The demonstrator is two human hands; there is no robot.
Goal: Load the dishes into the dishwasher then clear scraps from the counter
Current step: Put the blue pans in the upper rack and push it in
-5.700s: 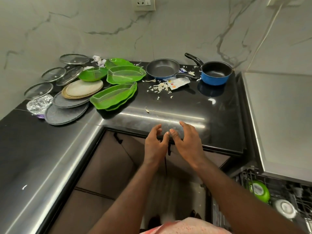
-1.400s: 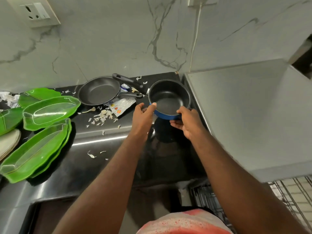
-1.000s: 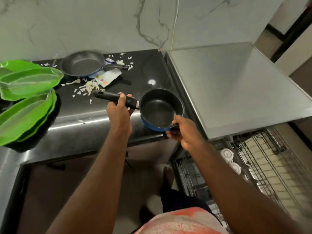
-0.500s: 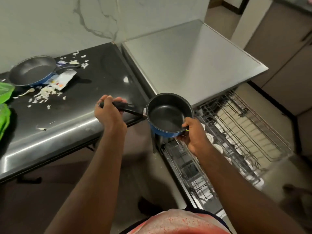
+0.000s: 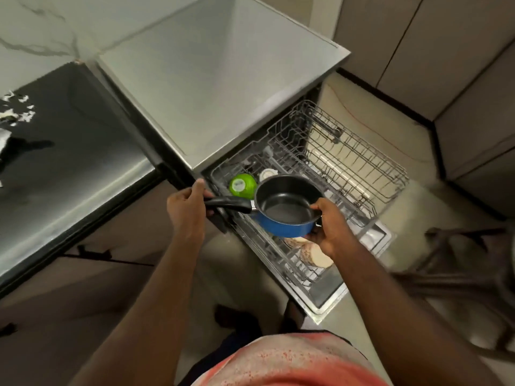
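Observation:
A blue saucepan [image 5: 281, 217] with a black inside hangs upright over the pulled-out dishwasher rack [image 5: 348, 174]. My left hand [image 5: 188, 210] grips its black handle [image 5: 227, 204]. My right hand [image 5: 328, 228] holds the pan's right rim and side, thumb over the edge. In the rack behind the pan lie a green bowl [image 5: 242, 185] and a white piece [image 5: 268, 174]. Pale round dishes [image 5: 316, 253] sit lower down, under my right wrist. White scraps [image 5: 18, 111] dot the black counter [image 5: 69, 162] at the far left.
The dishwasher's steel top [image 5: 211, 79] juts out above the rack. Its open door [image 5: 328, 296] lies low in front of my legs. Beige cabinets [image 5: 446, 51] line the right side. A dark stool frame [image 5: 459, 274] stands on the floor at right.
Both hands have carried the saucepan from the counter's edge to the right and down, over the dishwasher rack. The view has swung right, so the other pan and plates are out of sight.

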